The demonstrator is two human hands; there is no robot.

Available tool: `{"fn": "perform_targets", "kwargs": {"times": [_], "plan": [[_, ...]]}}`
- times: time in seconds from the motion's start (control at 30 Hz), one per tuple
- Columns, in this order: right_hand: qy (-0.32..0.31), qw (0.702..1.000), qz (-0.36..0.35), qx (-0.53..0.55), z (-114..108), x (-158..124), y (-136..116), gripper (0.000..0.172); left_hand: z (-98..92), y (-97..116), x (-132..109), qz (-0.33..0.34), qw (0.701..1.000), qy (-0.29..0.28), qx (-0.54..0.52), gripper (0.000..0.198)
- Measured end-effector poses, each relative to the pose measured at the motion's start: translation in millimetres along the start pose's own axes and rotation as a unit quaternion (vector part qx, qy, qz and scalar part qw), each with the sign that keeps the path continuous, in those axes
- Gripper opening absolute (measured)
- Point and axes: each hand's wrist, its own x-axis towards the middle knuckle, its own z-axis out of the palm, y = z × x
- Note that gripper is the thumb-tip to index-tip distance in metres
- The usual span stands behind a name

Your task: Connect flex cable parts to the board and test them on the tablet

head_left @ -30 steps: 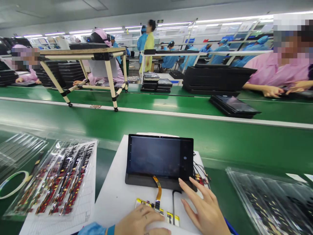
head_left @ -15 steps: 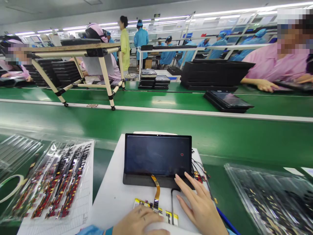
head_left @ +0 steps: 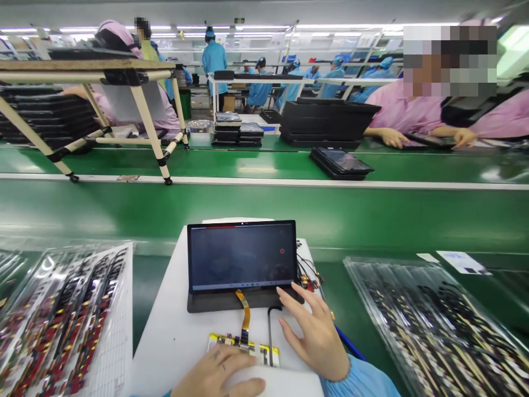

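Observation:
A black display panel (head_left: 241,256) lies on a white board (head_left: 173,336) in front of me, its dark screen showing a small red dot and a thin line of marks along its lower edge. An orange flex cable (head_left: 245,317) runs from it down to a small circuit board (head_left: 243,348) with yellow patches. My right hand (head_left: 316,331) rests open, fingers spread, with the fingertips on the panel's lower right corner. My left hand (head_left: 217,375) lies flat over a white block just below the circuit board. Thin wires (head_left: 308,275) trail from the panel's right side.
A clear tray (head_left: 61,320) of red and black parts lies at my left, another clear tray (head_left: 438,325) of parts at my right. Beyond runs a green conveyor belt (head_left: 264,204). Across it, people in pink and blue sit by stacks of black trays (head_left: 326,121) and a pipe-frame shelf (head_left: 95,71).
The view has swung to the right, so everything sits further left in the picture. A line of marks has come up along the screen's lower edge. Both hands keep their places.

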Motion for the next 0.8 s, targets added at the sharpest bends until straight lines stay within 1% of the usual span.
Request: {"fn": "perform_targets", "kwargs": {"times": [0.17, 0.23, 0.3, 0.37, 0.43, 0.5, 0.6, 0.67, 0.7, 0.77, 0.8], "plan": [[-0.044, 0.999, -0.005, 0.009, 1.6, 5.7, -3.6, 0.026, -4.9, 0.3, 2.5, 0.009, 1.0, 0.005, 0.002, 0.022], [-0.047, 0.999, -0.017, -0.002, 0.2, 9.3, -4.4, 0.026, -8.2, 0.7, 5.2, 0.007, 1.0, 0.009, 0.0, 0.025], [-0.027, 0.999, -0.03, -0.008, -2.3, 13.0, -4.7, 0.025, -11.9, 0.7, 8.2, -0.001, 1.0, 0.012, -0.008, 0.024], [0.019, 0.999, -0.028, 0.004, -4.5, 15.5, -3.9, 0.024, -14.5, 0.0, 10.1, -0.008, 1.0, 0.021, -0.021, 0.021], [0.062, 0.997, 0.001, 0.045, -5.6, 16.2, -1.8, 0.024, -14.5, -1.5, 10.1, -0.009, 0.999, 0.03, -0.029, 0.025], [0.086, 0.991, 0.042, 0.095, -6.2, 15.0, 1.2, 0.024, -12.6, -3.2, 8.6, 0.0, 0.999, 0.033, -0.03, 0.033], [0.084, 0.982, 0.09, 0.142, -9.9, 10.8, 3.4, 0.022, -10.3, -4.5, 6.3, 0.018, 1.0, 0.025, -0.005, 0.035], [0.07, 0.978, 0.08, 0.182, -16.6, 6.9, -0.2, 0.021, -11.9, -3.2, 6.6, 0.022, 0.999, 0.02, 0.026, 0.034], [0.052, 0.975, 0.065, 0.206, -21.4, 4.8, -4.1, 0.022, -13.8, -1.9, 7.4, 0.021, 0.999, 0.016, 0.04, 0.033], [-0.019, 0.973, 0.016, 0.23, -33.1, 0.5, -15.4, 0.029, -18.7, 1.7, 9.8, 0.016, 0.998, 0.011, 0.054, 0.029], [-0.063, 0.973, -0.011, 0.22, -39.3, -1.5, -21.9, 0.035, -21.1, 3.4, 11.0, 0.011, 0.999, 0.009, 0.052, 0.027]]}}
